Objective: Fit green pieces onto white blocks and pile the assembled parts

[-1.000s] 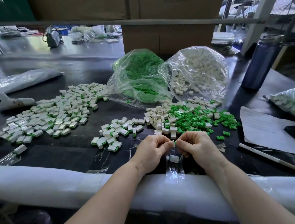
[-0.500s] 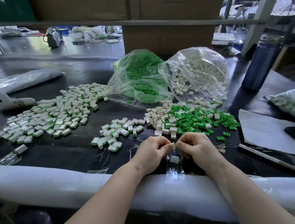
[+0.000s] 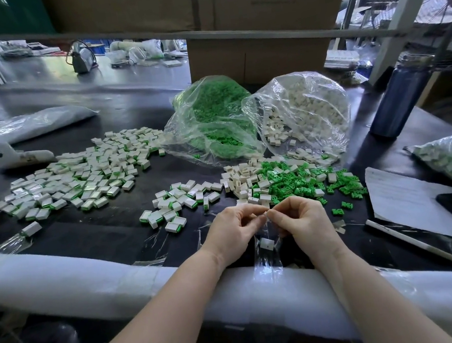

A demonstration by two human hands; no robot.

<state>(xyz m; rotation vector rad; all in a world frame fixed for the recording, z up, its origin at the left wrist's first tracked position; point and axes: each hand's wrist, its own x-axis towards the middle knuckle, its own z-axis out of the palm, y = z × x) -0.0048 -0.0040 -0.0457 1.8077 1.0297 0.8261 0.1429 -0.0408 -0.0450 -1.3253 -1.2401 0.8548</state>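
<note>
My left hand (image 3: pixel 233 229) and my right hand (image 3: pixel 301 221) meet fingertip to fingertip near the table's front edge and pinch the top of a small clear plastic sleeve (image 3: pixel 266 252). A white block (image 3: pixel 267 243) hangs inside the sleeve below my fingers. Loose green pieces (image 3: pixel 301 185) and white blocks (image 3: pixel 243 176) lie mixed just beyond my hands. Assembled white-and-green parts form a small pile (image 3: pixel 179 204) in the middle and a large pile (image 3: pixel 84 174) at the left.
A clear bag of green pieces (image 3: pixel 210 121) and a clear bag of white blocks (image 3: pixel 304 113) stand behind the loose parts. A blue bottle (image 3: pixel 400 98) stands at right, with paper (image 3: pixel 411 202) and another bag (image 3: pixel 451 156). A white foam roll (image 3: pixel 66 281) lines the front edge.
Both hands stay together on the sleeve with only small finger movement. The white block remains hanging in the sleeve.
</note>
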